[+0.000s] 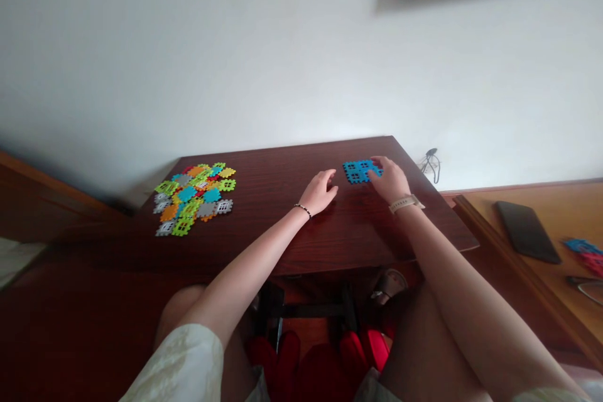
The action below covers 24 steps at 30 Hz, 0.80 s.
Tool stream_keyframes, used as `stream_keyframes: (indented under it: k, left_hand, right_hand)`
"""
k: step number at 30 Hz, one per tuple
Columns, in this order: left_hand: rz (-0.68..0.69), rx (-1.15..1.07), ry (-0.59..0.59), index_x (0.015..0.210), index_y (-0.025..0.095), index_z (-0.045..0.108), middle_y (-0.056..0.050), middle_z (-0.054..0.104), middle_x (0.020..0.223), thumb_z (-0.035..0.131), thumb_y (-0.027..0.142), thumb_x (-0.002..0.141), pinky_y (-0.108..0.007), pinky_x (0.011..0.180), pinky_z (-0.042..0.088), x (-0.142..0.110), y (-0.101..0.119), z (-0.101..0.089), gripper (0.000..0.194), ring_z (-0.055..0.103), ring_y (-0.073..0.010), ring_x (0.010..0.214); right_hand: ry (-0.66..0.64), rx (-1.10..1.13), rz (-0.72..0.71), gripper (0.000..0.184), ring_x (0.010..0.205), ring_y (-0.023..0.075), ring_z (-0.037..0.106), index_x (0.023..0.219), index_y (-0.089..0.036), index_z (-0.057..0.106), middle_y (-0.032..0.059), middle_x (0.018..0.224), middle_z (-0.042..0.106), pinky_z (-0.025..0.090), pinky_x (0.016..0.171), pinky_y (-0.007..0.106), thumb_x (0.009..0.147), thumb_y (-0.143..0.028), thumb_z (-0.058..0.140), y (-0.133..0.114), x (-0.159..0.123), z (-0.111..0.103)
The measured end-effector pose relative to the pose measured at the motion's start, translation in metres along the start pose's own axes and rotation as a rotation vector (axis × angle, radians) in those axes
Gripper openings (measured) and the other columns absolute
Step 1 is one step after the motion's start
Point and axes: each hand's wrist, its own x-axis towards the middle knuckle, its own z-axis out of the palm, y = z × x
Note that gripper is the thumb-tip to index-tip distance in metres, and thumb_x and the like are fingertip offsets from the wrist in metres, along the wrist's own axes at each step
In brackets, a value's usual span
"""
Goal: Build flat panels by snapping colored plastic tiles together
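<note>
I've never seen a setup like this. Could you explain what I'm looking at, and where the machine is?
There's no robot here: these are a person's two bare hands. The only picture comes from a camera worn on that person's head, looking forward and down, so their arms reach away from you.

On the dark wooden table, a loose heap of colorful interlocking tiles lies to the left. Toward the right lies a flat panel of blue tiles, some with window-like openings.

The right hand is at that panel's right end; whether it's gripping is hard to tell. The left hand is just left of the panel, apparently holding nothing.
</note>
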Motion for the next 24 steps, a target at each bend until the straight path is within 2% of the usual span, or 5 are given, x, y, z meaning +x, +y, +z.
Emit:
stream_keyframes:
  k: [3, 7, 11, 16, 24]
  left_hand:
    - [0.059, 0.078, -0.02, 0.143, 0.02, 0.062, -0.014, 0.07, 0.135, 0.066, 0.016, 0.098, -0.049, 0.115, 0.057, -0.031, -0.002, -0.032, 0.046, 0.07, -0.0266, 0.123]
    - [0.121, 0.234, -0.014, 0.143, 0.019, 0.061, -0.014, 0.068, 0.139, 0.063, 0.019, 0.102, -0.051, 0.119, 0.053, -0.071, -0.002, -0.072, 0.041, 0.065, -0.0291, 0.131]
    - [0.114, 0.384, -0.012, 0.143, 0.021, 0.062, -0.012, 0.067, 0.142, 0.064, 0.023, 0.103, -0.048, 0.123, 0.05, -0.104, -0.006, -0.098, 0.04, 0.06, -0.0295, 0.137]
    - [0.039, 0.519, -0.037, 0.146, 0.022, 0.061, -0.014, 0.06, 0.154, 0.062, 0.038, 0.107, -0.052, 0.126, 0.045, -0.129, -0.017, -0.105, 0.043, 0.053, -0.0321, 0.148]
    - [0.049, 0.616, -0.061, 0.147, 0.019, 0.062, -0.018, 0.057, 0.158, 0.057, 0.041, 0.109, -0.053, 0.127, 0.042, -0.136, -0.019, -0.099, 0.044, 0.05, -0.0352, 0.152]
  right_hand:
    - [-0.07, 0.002, -0.15, 0.044, 0.12, 0.0373, 0.07, 0.135, -0.016, 0.069, 0.0184, 0.129, 0.076, 0.054, 0.11, 0.055, 0.094, -0.028, 0.061, -0.032, -0.014, 0.008]
    - [-0.188, 0.017, -0.317, 0.043, 0.124, 0.0374, 0.068, 0.139, -0.018, 0.067, 0.0176, 0.133, 0.074, 0.053, 0.113, 0.056, 0.099, -0.031, 0.06, -0.076, -0.04, 0.021]
    - [-0.296, 0.043, -0.437, 0.043, 0.134, 0.0358, 0.064, 0.144, -0.021, 0.065, 0.0163, 0.14, 0.071, 0.052, 0.117, 0.055, 0.105, -0.039, 0.058, -0.11, -0.067, 0.038]
    - [-0.392, -0.031, -0.505, 0.049, 0.151, 0.0373, 0.051, 0.152, -0.025, 0.062, 0.0164, 0.16, 0.059, 0.047, 0.122, 0.061, 0.108, -0.047, 0.053, -0.13, -0.091, 0.058]
    - [-0.384, -0.067, -0.498, 0.048, 0.15, 0.0384, 0.05, 0.152, -0.029, 0.062, 0.015, 0.159, 0.059, 0.048, 0.12, 0.062, 0.109, -0.048, 0.052, -0.133, -0.096, 0.06]
